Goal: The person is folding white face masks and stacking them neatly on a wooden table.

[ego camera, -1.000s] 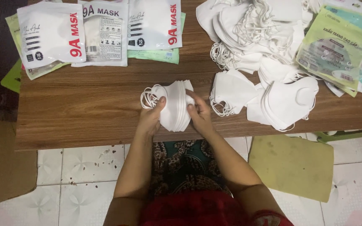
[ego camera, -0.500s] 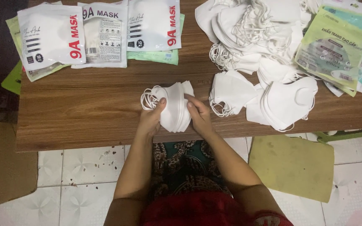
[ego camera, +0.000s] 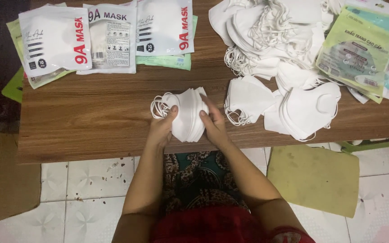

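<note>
Near the front edge of the wooden table, a stack of white face masks is clamped between the left hand and right hand. Farther right, loose masks are heaped; sealed mask packets are laid beyond.

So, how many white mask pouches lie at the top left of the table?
3, side by side: left pouch, middle pouch, right pouch. Green packets beneath them may hide more.

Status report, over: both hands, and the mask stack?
Left hand and right hand both grip the stack of white masks above the table edge. Loose mask pile lies to the right, apart.
</note>
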